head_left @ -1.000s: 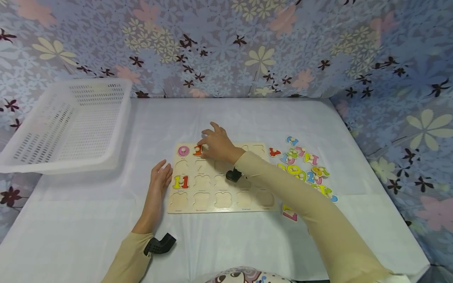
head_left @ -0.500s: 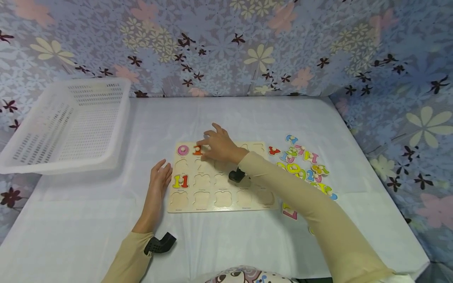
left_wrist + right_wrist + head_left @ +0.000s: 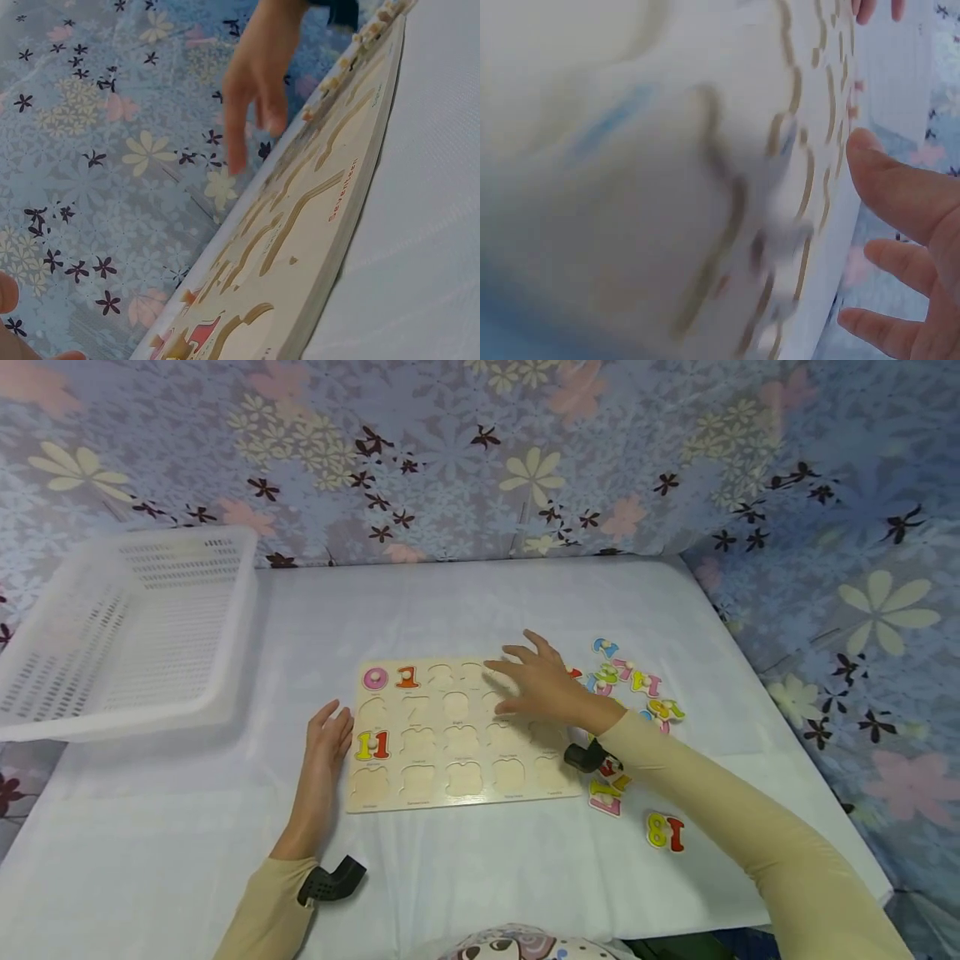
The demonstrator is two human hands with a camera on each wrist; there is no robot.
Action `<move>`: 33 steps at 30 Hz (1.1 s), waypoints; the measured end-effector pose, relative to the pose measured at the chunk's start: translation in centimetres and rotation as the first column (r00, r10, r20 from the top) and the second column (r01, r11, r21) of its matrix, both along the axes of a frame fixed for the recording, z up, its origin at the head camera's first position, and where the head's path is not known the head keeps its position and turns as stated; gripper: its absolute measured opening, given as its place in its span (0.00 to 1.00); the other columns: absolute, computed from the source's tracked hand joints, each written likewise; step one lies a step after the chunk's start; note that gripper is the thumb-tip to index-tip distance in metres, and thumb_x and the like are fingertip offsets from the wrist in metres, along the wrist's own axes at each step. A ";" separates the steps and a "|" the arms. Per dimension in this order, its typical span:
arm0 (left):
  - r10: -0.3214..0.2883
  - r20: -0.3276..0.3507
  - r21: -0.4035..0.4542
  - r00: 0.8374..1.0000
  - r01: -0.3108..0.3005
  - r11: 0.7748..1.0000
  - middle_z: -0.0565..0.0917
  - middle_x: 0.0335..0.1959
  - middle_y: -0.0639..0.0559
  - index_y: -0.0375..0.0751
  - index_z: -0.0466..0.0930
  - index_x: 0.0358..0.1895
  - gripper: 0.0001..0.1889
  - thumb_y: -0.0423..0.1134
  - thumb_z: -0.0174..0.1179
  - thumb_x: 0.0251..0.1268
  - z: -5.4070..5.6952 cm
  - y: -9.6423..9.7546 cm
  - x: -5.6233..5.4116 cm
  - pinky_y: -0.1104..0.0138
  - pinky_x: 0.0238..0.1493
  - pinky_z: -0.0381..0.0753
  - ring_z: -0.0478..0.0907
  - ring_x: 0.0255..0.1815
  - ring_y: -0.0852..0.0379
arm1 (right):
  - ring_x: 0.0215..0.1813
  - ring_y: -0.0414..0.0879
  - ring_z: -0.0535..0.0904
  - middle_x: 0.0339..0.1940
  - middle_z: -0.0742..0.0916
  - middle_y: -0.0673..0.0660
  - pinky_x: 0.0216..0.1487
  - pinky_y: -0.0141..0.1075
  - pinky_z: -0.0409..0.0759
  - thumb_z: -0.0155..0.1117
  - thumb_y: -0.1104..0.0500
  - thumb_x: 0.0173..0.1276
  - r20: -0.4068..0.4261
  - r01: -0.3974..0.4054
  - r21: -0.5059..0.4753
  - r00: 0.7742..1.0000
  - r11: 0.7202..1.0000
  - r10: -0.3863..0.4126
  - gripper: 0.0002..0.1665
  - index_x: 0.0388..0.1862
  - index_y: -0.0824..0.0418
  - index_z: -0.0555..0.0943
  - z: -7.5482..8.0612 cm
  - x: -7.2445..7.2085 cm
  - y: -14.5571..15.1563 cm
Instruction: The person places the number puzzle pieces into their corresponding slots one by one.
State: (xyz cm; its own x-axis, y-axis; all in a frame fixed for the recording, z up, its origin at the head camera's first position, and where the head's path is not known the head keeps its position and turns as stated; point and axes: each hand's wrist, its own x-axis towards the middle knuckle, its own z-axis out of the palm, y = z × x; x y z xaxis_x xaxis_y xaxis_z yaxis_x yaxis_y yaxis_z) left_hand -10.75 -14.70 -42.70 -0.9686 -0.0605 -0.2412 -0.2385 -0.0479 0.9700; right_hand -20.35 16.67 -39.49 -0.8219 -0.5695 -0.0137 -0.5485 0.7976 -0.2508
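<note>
A wooden number puzzle board [image 3: 441,787] lies on the white-covered table, its recesses mostly bare. Set into it are a pink 0 piece [image 3: 375,678], an orange 1 piece [image 3: 407,677] and a yellow-and-red 11 piece [image 3: 372,745]. My right hand [image 3: 546,687] hovers over the board's upper right part, fingers spread and holding nothing; the right wrist view shows its thumb [image 3: 900,187] apart from the board. At the board's left edge rests my left hand [image 3: 327,752], fingers loosely extended. In the left wrist view, the right hand [image 3: 262,75] hangs above the board.
Several loose number pieces lie right of the board, partly hidden by the right forearm, among them a yellow-and-red 18 piece [image 3: 665,832] and a blue piece [image 3: 605,647]. A white perforated basket [image 3: 243,635] stands at the back left. A floral cloth [image 3: 450,468] hangs behind the table.
My right hand has left the orange 1 piece in the board's top row and moved right, fingers spreading. The 18 piece has come into view. My left hand keeps its place.
</note>
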 end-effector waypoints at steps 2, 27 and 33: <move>-0.019 -0.023 -0.039 1.000 0.019 0.999 0.51 0.77 0.47 0.48 0.42 0.77 0.34 0.56 0.39 0.75 -0.1 -0.2 0.5 0.62 0.73 0.49 0.51 0.75 0.54 | 0.75 0.68 0.44 0.70 0.70 0.66 0.68 0.65 0.47 0.74 0.42 0.55 -0.017 0.018 -0.003 1.000 1.000 -0.018 0.45 0.70 0.55 0.71 0.2 0.7 1.6; -0.039 -0.096 -0.036 0.995 0.035 0.999 0.52 0.75 0.51 0.53 0.44 0.76 0.34 0.61 0.39 0.74 -2.1 -0.4 0.8 0.67 0.72 0.48 0.50 0.75 0.57 | 0.71 0.77 0.35 0.69 0.61 0.78 0.57 0.78 0.42 0.74 0.46 0.58 0.127 0.454 -0.046 0.886 0.890 -0.446 0.49 0.73 0.63 0.64 0.9 2.8 19.2; -0.057 -0.105 -0.034 0.993 0.053 0.998 0.51 0.76 0.47 0.51 0.44 0.76 0.34 0.60 0.38 0.75 -1.8 0.0 0.8 0.65 0.73 0.46 0.49 0.76 0.54 | 0.70 0.79 0.37 0.68 0.61 0.79 0.57 0.78 0.41 0.73 0.44 0.57 0.127 0.469 -0.032 0.878 0.883 -0.462 0.48 0.71 0.65 0.66 0.5 3.5 21.0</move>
State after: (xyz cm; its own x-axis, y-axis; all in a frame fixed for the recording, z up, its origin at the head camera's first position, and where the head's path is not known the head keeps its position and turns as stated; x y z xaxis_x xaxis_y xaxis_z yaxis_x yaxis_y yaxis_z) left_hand -9.94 -14.73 -44.50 -0.9907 -0.0123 -0.1359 -0.1358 -0.0074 0.9907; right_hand -16.90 37.69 -38.98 -0.9872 -0.1246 -0.0997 -0.0832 0.9352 -0.3442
